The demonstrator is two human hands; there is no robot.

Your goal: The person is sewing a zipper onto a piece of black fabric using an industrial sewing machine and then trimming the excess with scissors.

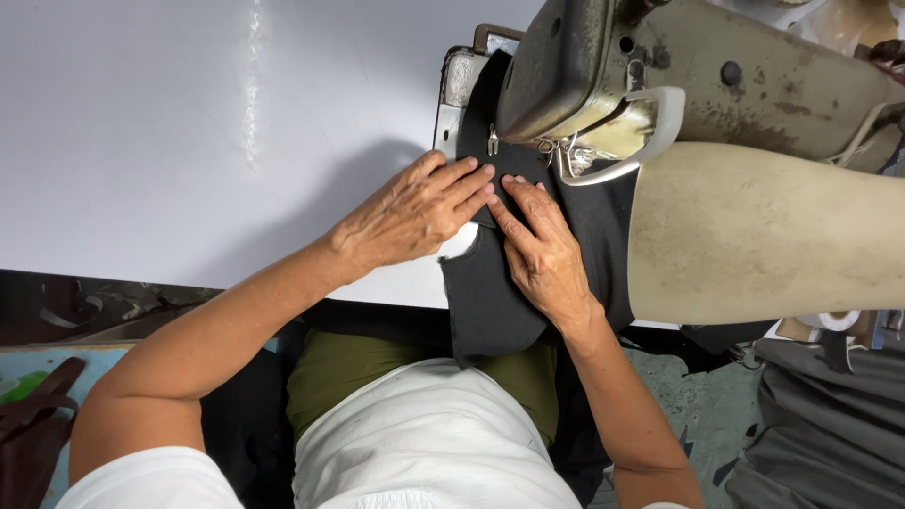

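A piece of dark grey fabric (490, 302) lies on the white table and hangs over its near edge into my lap. My left hand (410, 212) rests flat on the fabric's left side, fingers pointing at the presser foot (492, 141). My right hand (542, 250) presses the fabric flat just beside it, fingertips almost touching the left hand's. Both hands lie just in front of the needle area of a worn beige sewing machine (735, 160). The fabric runs under the machine head.
The white table (189, 132) spreads out to the left. The machine's thick arm fills the right side. A grey cloth pile (830, 415) lies at the lower right, and a dark brown bag (33, 424) sits on the floor at the lower left.
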